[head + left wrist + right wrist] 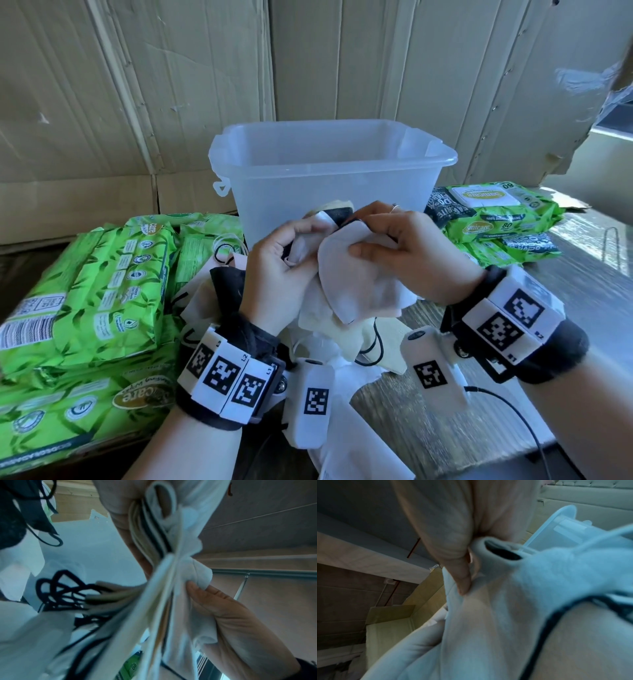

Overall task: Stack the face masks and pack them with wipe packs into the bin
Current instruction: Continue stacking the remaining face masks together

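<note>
Stacking step — left hand grips the mask stack; right hand pinches a white mask onto it. Bin empty; next, likely align edges.

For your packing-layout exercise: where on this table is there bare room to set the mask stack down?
Bare wood grain shows on the table right of the right hand, below the right-side green wipe packs. The clear plastic bin looks empty. Crowded: loose masks in front, stacked green wipe packs left.
</note>
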`<state>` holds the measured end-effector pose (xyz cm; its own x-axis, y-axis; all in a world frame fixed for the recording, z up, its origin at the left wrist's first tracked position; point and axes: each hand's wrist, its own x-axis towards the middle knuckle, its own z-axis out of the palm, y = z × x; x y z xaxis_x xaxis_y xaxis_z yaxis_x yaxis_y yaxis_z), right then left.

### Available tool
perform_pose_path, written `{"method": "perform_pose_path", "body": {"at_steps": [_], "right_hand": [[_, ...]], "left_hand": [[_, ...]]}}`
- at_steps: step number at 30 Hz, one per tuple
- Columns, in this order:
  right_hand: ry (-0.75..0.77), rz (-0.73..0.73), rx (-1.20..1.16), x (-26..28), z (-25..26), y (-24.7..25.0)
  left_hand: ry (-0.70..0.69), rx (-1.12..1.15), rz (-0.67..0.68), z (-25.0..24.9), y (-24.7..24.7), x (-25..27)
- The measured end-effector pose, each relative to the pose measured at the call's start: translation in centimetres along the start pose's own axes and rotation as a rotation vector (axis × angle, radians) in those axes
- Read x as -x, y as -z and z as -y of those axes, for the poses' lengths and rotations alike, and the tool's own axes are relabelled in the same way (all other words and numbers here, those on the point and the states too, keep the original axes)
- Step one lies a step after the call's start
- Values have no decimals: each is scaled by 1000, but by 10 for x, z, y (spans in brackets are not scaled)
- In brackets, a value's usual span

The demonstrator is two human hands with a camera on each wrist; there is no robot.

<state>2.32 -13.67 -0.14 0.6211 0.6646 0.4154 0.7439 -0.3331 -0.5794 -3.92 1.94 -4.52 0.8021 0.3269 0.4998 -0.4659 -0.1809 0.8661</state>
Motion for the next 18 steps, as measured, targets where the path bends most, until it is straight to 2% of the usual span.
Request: {"method": "perform_pose_path", "body": {"at_steps": [4, 7, 18], "right_hand": [[44, -29, 38, -1, -2, -7], [33, -21, 27, -3, -3, -10], [34, -14, -50, 3, -4, -6]], "left_hand": [[-17, 27, 8, 1, 3, 0], [-59, -45, 14, 1, 4, -1], [105, -18, 37, 1, 4, -1]]}}
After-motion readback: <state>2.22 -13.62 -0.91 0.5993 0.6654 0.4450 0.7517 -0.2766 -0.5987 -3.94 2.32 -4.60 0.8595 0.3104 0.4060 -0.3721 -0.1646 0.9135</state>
